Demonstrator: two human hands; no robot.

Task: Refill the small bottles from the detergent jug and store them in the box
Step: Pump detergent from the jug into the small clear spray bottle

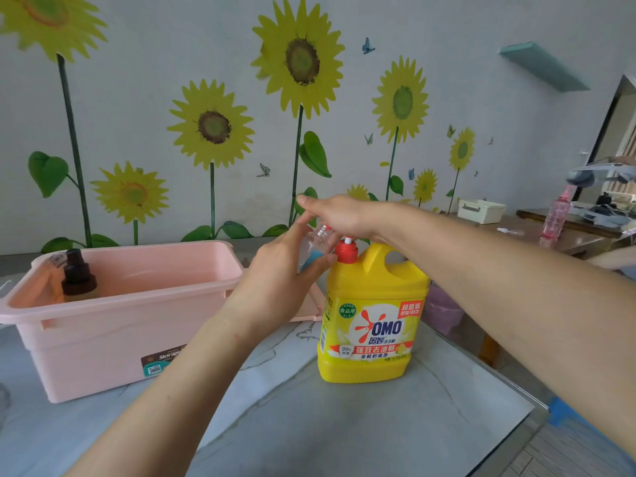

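Grey marble-look desk (344, 425) is nearest, and both bare arms reach out over it.

A little farther stands the big yellow plastic detergent jug (371, 304) with its red pump top (346, 251). It sits upright on the desk so the soap can be pumped out and not poured.

To the left is the long pink plastic box (113, 325). It is open on top, so bottles can go straight in. One dark brown bottle with a spray cap (77, 273) stands at its left end. It looks done and put away.

The two hands are close together above the jug. The left hand (278, 284) grips the small clear bottle with blue liquid inside (315, 249). It tips the open neck up to the pump spout, I think to catch the soap. The right hand (340, 215) lies on top of the pump, palm down, thumb pointing left. It looks ready to push down. I cannot tell how its fingers sit, because the back of the hand hides them.

Far off on the right, a pink bottle (555, 215) stands on a brown table (571, 241), near a small white box (480, 210). Farthest is the wall with yellow sunflower stickers (213, 125).
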